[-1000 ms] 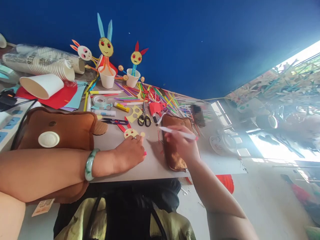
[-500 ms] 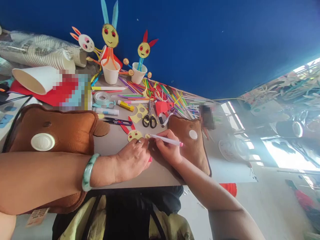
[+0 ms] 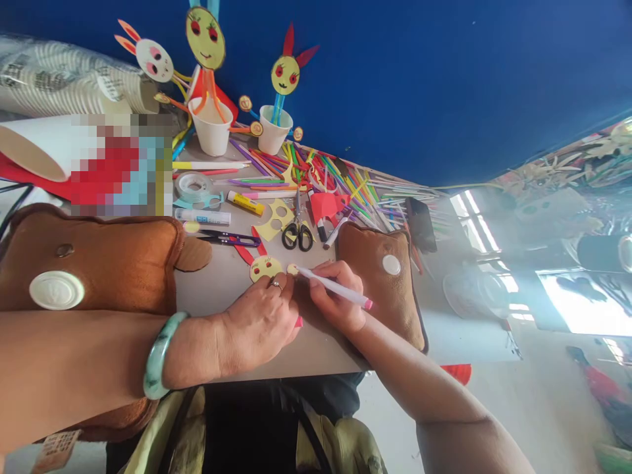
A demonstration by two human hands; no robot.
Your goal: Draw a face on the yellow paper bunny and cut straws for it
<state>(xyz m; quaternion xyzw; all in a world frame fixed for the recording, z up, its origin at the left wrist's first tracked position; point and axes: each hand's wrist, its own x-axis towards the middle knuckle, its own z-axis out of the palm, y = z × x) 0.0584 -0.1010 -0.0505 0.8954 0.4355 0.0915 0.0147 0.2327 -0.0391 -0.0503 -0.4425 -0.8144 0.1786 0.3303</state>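
Note:
My right hand [image 3: 340,303] is closed round a white marker pen [image 3: 343,289] with a pink end. The pen's tip points left and meets or nearly meets a small yellow paper disc [image 3: 292,269]. Pressed low on the table, my left hand [image 3: 251,329] has its fingertips closed at the disc's edge. A pink cap-like piece [image 3: 299,322] sticks out from under that hand; how it is held is hidden. Just beyond the left fingers lies a yellow paper rabbit face [image 3: 265,267] with red eyes and red ears, partly covered by them.
Brown cushions [image 3: 113,257] flank the hands. Black-handled scissors [image 3: 297,236], purple thread snips [image 3: 230,238], a glue stick [image 3: 202,217] and clear tape [image 3: 193,189] lie beyond. Paper cups [image 3: 211,131] hold rabbit figures before a blue wall. Coloured pipe cleaners [image 3: 340,178] are heaped behind the scissors.
The head view has shifted slightly, so the background objects sit differently in it. Both hands stay at the disc, and the marker remains in my right hand.

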